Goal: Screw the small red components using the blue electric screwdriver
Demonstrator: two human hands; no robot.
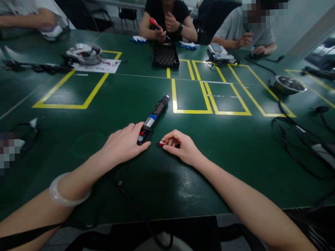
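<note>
A black electric screwdriver (155,114) with a silver and blue middle band and a metal tip lies slanted on the green table, tip pointing away from me. My left hand (125,142) rests over its near end, fingers wrapped on the far side and thumb on the near side; small red and blue parts show beside the fingers. Just right of that, my right hand (181,146) pinches a small red and orange part (160,143) between thumb and fingers, apart from the screwdriver. Its exact kind is too small to make out.
A black cord (134,209) hangs over the near table edge. Cables (290,143) and a round metal bowl (289,84) are at right. Across the table, people sit behind a black tray (165,61) and another bowl (84,59). Yellow tape (193,111) marks rectangles.
</note>
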